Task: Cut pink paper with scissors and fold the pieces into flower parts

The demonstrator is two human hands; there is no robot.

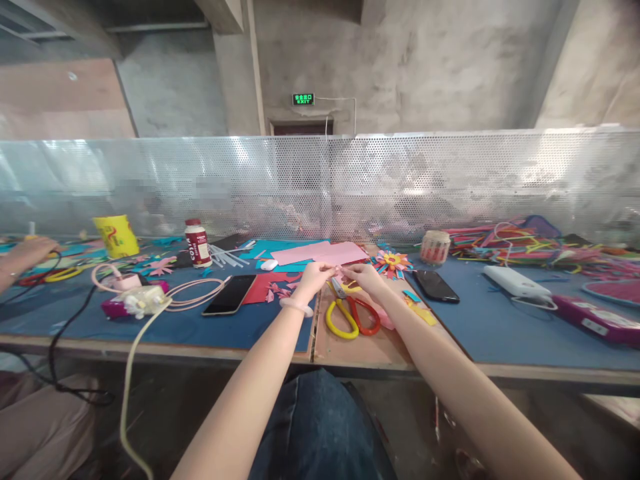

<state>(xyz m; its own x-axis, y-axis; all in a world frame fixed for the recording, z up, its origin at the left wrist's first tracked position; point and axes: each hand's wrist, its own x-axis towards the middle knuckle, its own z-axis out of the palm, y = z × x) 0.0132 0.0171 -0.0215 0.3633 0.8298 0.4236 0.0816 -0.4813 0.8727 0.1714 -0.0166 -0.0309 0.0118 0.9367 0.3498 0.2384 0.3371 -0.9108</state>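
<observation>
Over the middle of the table, my left hand (316, 279) and my right hand (367, 277) meet with fingertips pinched on a small pink paper piece (339, 273). Its exact shape is too small to make out. Just below the fingers lie scissors (356, 316) with one yellow and one red handle loop. Pink paper sheets (320, 253) rest behind my hands on blue paper (300, 246). To the left, cut pink scraps (280, 291) lie on and by red paper (255, 290). A layered paper flower (391, 261) sits right of my right hand.
A phone (231, 295), a bottle (197, 244) and a power strip with cables (143, 300) are on the left. Another phone (436, 285), a jar (435, 247), a white power bank (517, 283) and colourful strips (500, 243) are rightward. Another person's hand (31, 255) shows far left.
</observation>
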